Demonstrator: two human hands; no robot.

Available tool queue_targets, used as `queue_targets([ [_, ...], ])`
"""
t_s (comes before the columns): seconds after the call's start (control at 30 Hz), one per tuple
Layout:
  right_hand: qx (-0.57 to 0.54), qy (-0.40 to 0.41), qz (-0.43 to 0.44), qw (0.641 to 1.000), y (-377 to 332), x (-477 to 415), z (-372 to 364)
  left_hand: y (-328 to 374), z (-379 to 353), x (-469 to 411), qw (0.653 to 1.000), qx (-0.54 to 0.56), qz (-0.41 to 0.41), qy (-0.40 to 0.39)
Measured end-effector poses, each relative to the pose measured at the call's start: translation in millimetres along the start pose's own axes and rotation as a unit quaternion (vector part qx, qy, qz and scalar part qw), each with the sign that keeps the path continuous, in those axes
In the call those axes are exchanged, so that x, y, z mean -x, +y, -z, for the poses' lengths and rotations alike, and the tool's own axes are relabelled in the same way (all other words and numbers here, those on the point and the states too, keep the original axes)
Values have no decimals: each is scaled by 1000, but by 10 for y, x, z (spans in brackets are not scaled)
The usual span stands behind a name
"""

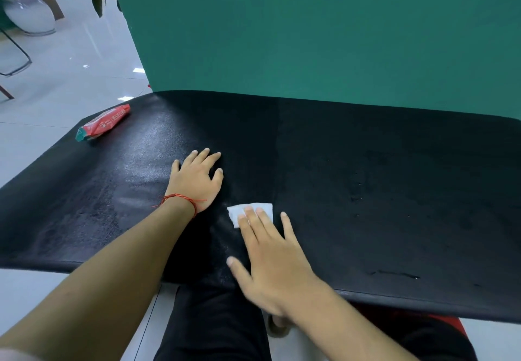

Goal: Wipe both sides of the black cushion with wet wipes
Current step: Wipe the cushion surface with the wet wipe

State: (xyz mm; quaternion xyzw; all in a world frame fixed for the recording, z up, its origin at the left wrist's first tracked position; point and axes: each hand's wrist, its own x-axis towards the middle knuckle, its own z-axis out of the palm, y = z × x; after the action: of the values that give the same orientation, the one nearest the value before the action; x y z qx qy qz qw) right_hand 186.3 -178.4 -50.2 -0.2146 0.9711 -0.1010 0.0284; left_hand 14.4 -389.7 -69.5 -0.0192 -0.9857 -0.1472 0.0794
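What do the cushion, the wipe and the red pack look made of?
Black cushion: probably faux leather or vinyl, with a grainy sheen and glare on its left part.
Wet wipe: thin white nonwoven sheet, matte, folded flat under the right hand.
Red pack: likely glossy plastic film, creased, with a crimped end.

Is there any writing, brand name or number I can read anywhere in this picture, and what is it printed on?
Red wet wipes packet at the far left corner of the black cushion: white printing and a small logo, too small and blurred to read.
White wet wipe under the right hand: no text.
Nothing else in view carries lettering.
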Motion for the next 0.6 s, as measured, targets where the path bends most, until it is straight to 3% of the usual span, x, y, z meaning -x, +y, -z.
queue_targets([
  [0.17,8,29,27,999,-159,471,-130,-2,-4,0,1000,1,0,-2],
  [0.6,60,64,-11,996,-216,965,-206,6,6,1,1000,4,0,-5],
])
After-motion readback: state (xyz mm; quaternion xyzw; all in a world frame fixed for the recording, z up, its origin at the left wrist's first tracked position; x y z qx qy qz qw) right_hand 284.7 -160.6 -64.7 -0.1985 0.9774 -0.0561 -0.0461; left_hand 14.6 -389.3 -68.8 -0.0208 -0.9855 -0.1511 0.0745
